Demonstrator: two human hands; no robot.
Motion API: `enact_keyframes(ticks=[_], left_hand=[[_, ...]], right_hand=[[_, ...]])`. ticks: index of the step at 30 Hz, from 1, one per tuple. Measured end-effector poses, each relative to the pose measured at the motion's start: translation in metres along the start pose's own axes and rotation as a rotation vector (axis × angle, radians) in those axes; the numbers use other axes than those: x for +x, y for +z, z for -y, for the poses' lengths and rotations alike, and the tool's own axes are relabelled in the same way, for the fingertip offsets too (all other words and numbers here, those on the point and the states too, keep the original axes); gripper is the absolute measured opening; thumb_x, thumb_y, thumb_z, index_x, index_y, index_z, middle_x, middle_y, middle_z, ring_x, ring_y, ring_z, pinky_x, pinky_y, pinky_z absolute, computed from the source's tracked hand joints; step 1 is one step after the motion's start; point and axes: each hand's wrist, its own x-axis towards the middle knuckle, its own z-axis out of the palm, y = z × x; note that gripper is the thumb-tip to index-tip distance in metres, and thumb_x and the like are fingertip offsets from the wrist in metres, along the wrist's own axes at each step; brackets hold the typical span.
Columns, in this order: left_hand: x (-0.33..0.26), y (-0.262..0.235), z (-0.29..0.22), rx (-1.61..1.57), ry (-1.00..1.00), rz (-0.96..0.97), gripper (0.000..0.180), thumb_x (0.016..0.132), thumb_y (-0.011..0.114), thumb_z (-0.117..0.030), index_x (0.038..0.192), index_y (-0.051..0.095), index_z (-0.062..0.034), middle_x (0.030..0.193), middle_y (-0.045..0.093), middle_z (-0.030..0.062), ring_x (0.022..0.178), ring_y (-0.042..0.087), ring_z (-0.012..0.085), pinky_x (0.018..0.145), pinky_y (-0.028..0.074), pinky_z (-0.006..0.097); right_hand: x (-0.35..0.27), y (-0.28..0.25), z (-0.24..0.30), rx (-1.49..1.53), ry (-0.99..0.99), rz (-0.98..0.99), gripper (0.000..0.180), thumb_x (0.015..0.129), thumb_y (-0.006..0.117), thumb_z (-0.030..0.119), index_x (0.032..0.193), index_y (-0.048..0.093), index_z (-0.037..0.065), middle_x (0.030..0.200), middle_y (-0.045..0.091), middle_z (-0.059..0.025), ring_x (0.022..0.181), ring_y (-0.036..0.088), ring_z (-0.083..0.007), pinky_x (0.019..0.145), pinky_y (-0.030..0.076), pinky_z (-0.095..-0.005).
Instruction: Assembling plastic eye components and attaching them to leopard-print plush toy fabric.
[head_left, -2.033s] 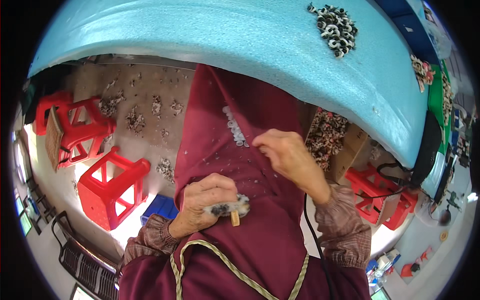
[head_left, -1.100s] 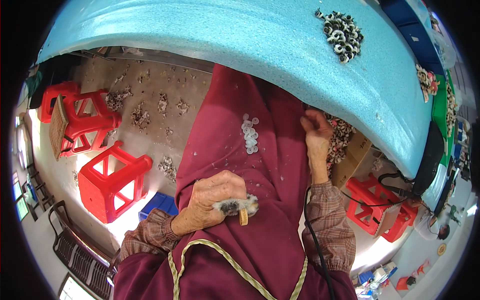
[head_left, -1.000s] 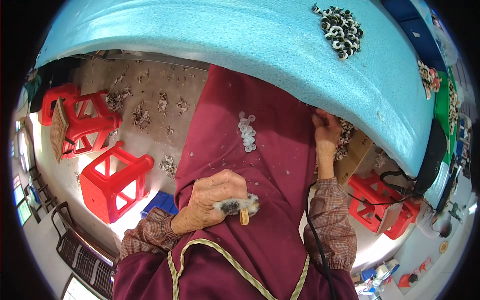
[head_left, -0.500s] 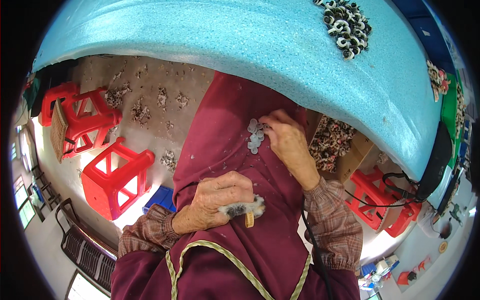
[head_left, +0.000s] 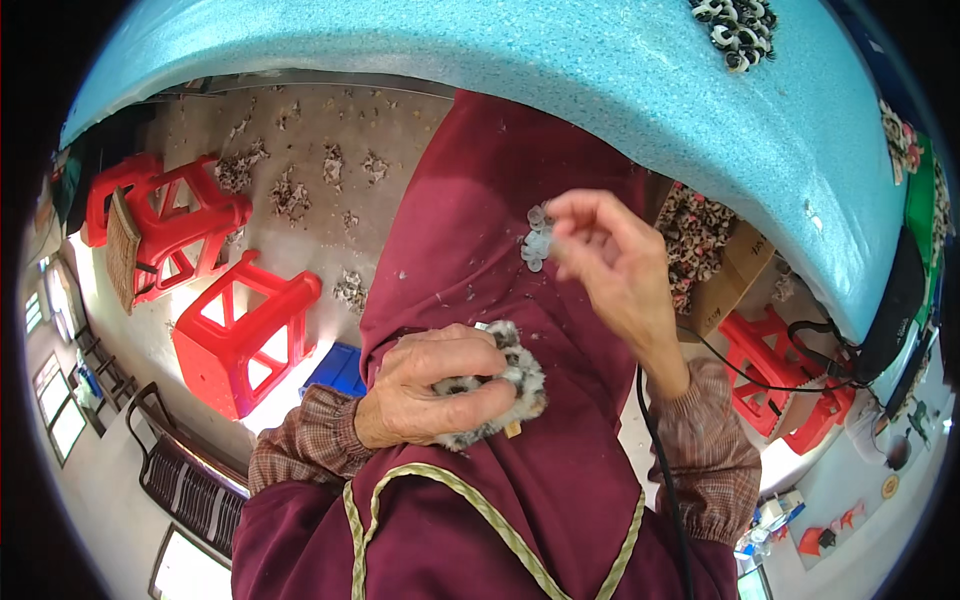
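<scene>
My left hand (head_left: 435,390) is closed round a small furry grey-and-white plush piece (head_left: 518,400), held low over my lap. A small yellowish tag (head_left: 513,430) shows at its lower edge, and part of the plush is hidden under my fingers. Beyond it, a little heap of clear plastic discs (head_left: 537,245) lies on my dark red apron (head_left: 450,260). My right hand (head_left: 615,250) hovers just right of that heap, fingers bent and blurred by motion. Whether anything is between its fingertips cannot be made out.
A light blue covered table (head_left: 480,60) curves across the far side, with a pile of black-and-white pieces (head_left: 735,35) on it. A cardboard box (head_left: 735,275) of small parts stands under its right side. Red stools (head_left: 245,335) and fabric scraps (head_left: 290,198) are on the floor at left.
My right hand has lifted off the clear discs and come back slightly. In my left hand the plush piece has turned, and more of its fur shows. The whole view has shifted a little.
</scene>
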Motion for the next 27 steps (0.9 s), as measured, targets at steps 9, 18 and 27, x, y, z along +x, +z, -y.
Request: enact_keyframes(ticks=[9, 18, 27], left_hand=[[-0.008, 0.004, -0.006, -0.033, -0.151, 0.045, 0.034, 0.061, 0.074, 0.004, 0.093, 0.065, -0.0011, 0.101, 0.052, 0.0127, 0.079, 0.06, 0.0245, 0.065, 0.051, 0.03], [-0.007, 0.002, -0.007, 0.059, -0.216, 0.062, 0.037, 0.061, 0.077, 0.004, 0.096, 0.066, -0.0032, 0.104, 0.052, 0.0114, 0.084, 0.06, 0.0226, 0.069, 0.051, 0.03], [0.005, 0.011, -0.009, 0.197, -0.242, -0.076, 0.036, 0.06, 0.081, -0.001, 0.092, 0.066, -0.0042, 0.095, 0.054, 0.0089, 0.08, 0.059, 0.0181, 0.063, 0.051, 0.026]], right_hand=[[-0.047, 0.026, 0.013, 0.365, -0.038, 0.161, 0.02, 0.082, 0.058, -0.008, 0.102, 0.06, -0.004, 0.091, 0.059, -0.0061, 0.084, 0.06, -0.0095, 0.073, 0.052, -0.0218], [-0.053, 0.022, 0.008, 0.36, -0.019, 0.156, 0.018, 0.082, 0.058, -0.007, 0.099, 0.062, -0.004, 0.092, 0.064, -0.0074, 0.086, 0.062, -0.0107, 0.075, 0.053, -0.0224], [-0.058, 0.022, 0.006, 0.435, 0.053, 0.103, 0.017, 0.082, 0.059, -0.007, 0.098, 0.062, -0.005, 0.093, 0.065, -0.0067, 0.086, 0.065, -0.0122, 0.077, 0.053, -0.0232]])
